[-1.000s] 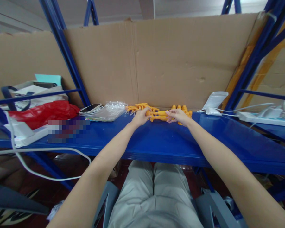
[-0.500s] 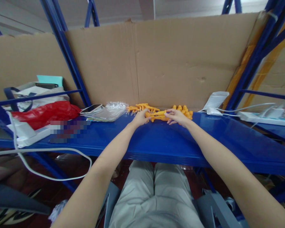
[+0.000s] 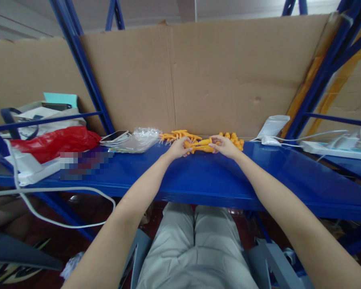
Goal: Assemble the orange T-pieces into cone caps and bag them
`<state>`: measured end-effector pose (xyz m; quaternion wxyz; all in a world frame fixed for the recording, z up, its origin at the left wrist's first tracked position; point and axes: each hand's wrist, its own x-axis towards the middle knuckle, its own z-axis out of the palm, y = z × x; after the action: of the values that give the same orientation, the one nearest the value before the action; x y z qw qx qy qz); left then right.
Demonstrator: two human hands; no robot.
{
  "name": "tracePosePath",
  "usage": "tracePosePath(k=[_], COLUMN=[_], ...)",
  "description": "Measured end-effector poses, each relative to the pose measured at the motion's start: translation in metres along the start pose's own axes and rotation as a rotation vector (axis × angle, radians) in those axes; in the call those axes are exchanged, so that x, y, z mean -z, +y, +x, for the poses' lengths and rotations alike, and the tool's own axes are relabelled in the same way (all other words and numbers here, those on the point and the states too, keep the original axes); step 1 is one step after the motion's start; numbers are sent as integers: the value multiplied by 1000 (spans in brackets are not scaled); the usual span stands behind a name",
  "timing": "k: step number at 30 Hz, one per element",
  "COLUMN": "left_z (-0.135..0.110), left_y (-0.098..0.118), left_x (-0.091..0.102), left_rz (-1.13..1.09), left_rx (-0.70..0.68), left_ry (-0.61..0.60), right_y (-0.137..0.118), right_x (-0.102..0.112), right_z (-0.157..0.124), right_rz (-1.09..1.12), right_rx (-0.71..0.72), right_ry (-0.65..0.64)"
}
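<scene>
Orange piece (image 3: 205, 142), one: at the rear of the blue bench (image 3: 204, 176), long axis crosswise between my left hand (image 3: 177, 148) and right hand (image 3: 227, 147), equally near. Left fingers: closed round its left end. Right fingers: pinched on its right end.

Even, diffuse light of moderate strength is spread over the scene, with the palest tones recorded above the cardboard panel (image 3: 228, 76), toward the upper right. A soft sheen is returned by the glossy blue shelf (image 3: 204, 176) toward its rear right, and small glints are given by the clear plastic bag (image 3: 147, 138) near the rear edge. Below the front edge, the floor (image 3: 243, 228) is rendered dim. Fine detail in the orange pieces (image 3: 205, 143) is softened. The blue uprights (image 3: 84, 68) are splayed by wide-angle distortion, and 1 patch toward the front edge's left is masked by coarse pixels.
</scene>
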<state>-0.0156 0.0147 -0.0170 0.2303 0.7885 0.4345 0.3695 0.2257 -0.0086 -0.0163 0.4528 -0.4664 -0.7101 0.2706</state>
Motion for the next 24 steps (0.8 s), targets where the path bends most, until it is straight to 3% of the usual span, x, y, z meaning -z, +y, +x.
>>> tracePosePath(k=[6, 13, 24], left_z=[0, -3, -4], left_y=[2, 9, 9], left_x=[1, 4, 1], left_rz=[131, 417, 458], left_rx=[-32, -206, -222], left_ry=[12, 133, 159], right_y=[-2, -16, -24], right_x=[-1, -2, -1], right_z=[2, -8, -13], right_rz=[88, 167, 177], right_rx=[-99, -258, -337], right_ry=[21, 15, -18])
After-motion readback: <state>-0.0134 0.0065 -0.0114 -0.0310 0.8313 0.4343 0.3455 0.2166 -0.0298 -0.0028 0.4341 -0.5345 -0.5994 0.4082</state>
